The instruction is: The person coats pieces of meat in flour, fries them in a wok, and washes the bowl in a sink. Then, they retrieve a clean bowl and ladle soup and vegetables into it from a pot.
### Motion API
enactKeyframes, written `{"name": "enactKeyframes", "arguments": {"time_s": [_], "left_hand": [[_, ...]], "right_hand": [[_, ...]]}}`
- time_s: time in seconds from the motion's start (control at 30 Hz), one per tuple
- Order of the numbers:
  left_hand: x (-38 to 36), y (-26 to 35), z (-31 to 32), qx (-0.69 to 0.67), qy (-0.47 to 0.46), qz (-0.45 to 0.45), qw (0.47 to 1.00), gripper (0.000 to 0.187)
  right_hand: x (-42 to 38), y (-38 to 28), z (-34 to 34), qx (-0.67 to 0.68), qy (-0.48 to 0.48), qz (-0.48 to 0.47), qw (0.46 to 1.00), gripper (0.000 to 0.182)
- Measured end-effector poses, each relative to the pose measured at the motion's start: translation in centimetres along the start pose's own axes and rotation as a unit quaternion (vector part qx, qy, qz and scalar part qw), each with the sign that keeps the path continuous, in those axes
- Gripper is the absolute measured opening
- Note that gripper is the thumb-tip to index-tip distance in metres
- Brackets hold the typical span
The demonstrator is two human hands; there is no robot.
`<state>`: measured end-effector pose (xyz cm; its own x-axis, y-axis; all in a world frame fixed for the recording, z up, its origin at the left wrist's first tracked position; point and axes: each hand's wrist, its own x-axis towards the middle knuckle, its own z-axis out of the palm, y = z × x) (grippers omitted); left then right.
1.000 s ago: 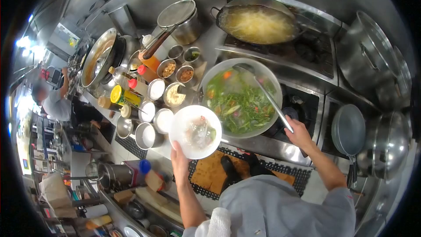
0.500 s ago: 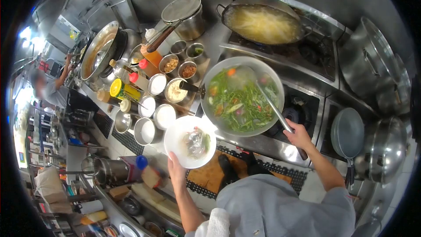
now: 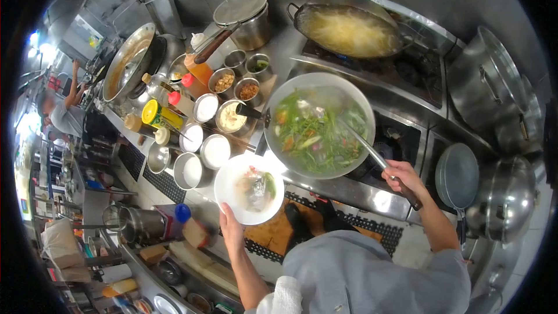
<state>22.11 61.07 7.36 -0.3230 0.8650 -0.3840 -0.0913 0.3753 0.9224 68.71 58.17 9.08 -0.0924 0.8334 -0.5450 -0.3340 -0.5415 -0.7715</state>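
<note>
Your left hand (image 3: 232, 231) is curled at the near edge of a white bowl (image 3: 222, 191), holding it up; the fingers underneath are hidden. The bowl holds some clear broth with bits of green and red, and you have it close beside the big pan (image 3: 364, 104), likely so that drips have little way to fall. It looks nearly level, which would keep the broth in.

Your right hand (image 3: 407, 179) is closed around the handle of a ladle (image 3: 372, 150), well up from the heat. The ladle's head is sunk among the leafy greens (image 3: 325, 134), so you cannot tell how full it is.

Beyond, a wide pan (image 3: 349, 30) of yellowish liquid sits on the back burner. On the desk (image 3: 282, 42), metal cups (image 3: 189, 171) and squeeze bottles (image 3: 199, 70) cluster beside the stove, presumably for easy reach. Stacked frying pans (image 3: 457, 171) rest to the right, and a co-worker (image 3: 65, 117) stands far to the left.
</note>
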Motion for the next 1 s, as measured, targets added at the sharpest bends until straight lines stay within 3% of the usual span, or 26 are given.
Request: {"name": "enactKeyframes", "arguments": {"time_s": [0.3,0.57,0.8,1.0], "left_hand": [[0.1,0.1,0.0,-0.010,-0.046,0.018,0.999,0.058],[0.2,0.1,0.5,0.004,-0.033,0.011,0.999,0.059],[-1.3,3.0,3.0,0.069,-0.003,0.018,0.997,0.062],[0.7,1.3,3.2,0.056,-0.025,0.034,0.998,0.061]], "right_hand": [[-0.8,0.1,-0.6,-0.010,0.002,-0.010,1.000,0.016],[-2.9,-1.1,0.0,0.008,0.022,0.006,1.000,0.025],[-3.9,-1.9,0.9,0.026,0.018,-0.007,0.999,0.024],[-4.5,-2.9,1.2,0.015,0.019,0.011,1.000,0.021]]}}
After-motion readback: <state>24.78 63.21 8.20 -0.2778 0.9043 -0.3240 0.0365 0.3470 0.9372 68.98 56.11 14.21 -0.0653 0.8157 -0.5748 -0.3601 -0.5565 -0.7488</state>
